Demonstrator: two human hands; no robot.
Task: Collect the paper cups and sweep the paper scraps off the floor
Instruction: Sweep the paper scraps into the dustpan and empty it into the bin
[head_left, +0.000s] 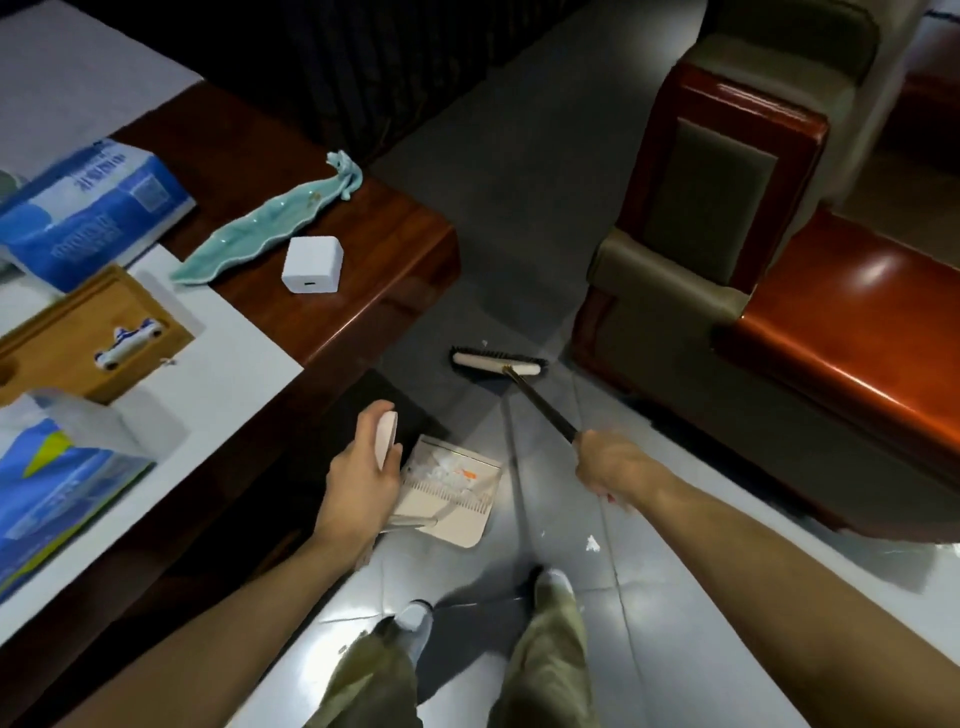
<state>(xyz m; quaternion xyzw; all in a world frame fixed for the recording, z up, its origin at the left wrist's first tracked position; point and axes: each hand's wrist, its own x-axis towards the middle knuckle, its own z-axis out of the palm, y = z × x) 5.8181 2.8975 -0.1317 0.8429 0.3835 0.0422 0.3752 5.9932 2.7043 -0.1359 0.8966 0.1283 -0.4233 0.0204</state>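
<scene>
My left hand (358, 483) curls round the dustpan (457, 512) handle; my right hand (608, 465) grips the broom (496, 364) stick. Scraps (441, 473) lie in the dustpan just beside my left hand. Another scrap (592, 544) lies on the floor (675, 623) below my right wrist. The bench (363, 249) stands beyond my left hand.

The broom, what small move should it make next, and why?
Probably draw the broom head back toward the dustpan, which the left hand holds; a white scrap lies just beyond the bristles, and the right hand grips the broom handle.
</scene>
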